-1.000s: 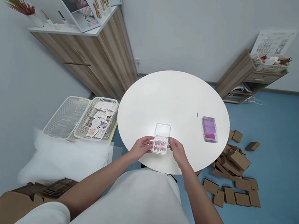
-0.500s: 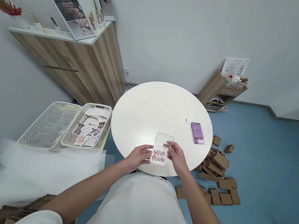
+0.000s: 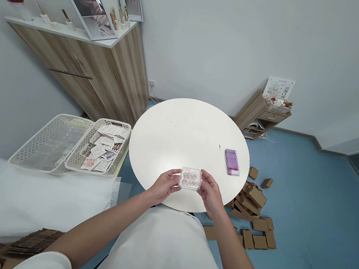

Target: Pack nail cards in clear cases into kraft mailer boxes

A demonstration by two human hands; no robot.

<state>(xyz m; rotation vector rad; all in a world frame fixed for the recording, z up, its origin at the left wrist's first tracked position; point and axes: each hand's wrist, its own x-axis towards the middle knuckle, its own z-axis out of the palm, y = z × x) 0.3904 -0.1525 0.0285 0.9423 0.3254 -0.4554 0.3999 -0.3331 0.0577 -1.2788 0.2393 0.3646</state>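
A clear plastic case of press-on nails (image 3: 190,179) is held level above the near part of the round white table (image 3: 181,125). Its transparent lid lies over the rows of pink nails inside. My left hand (image 3: 165,186) grips the case's left edge between thumb and fingers. On the opposite edge, my right hand (image 3: 210,190) holds it in the same way, fingers at the far corner and thumb near the front. Further right on the tabletop lies a purple pixelated item (image 3: 232,162), apart from both hands.
Left of the table stand a white basket of nail cards (image 3: 126,137) and another basket holding clear plastic cases (image 3: 53,120). White bags (image 3: 50,195) lie nearer me. Brown cardboard boxes (image 3: 254,199) are heaped on the floor at right. A wooden cabinet (image 3: 132,66) stands behind left.
The case's lid, standing raised before, is now down over the nails. My right hand has shifted from the lid to the case's right edge. The view has moved slightly.
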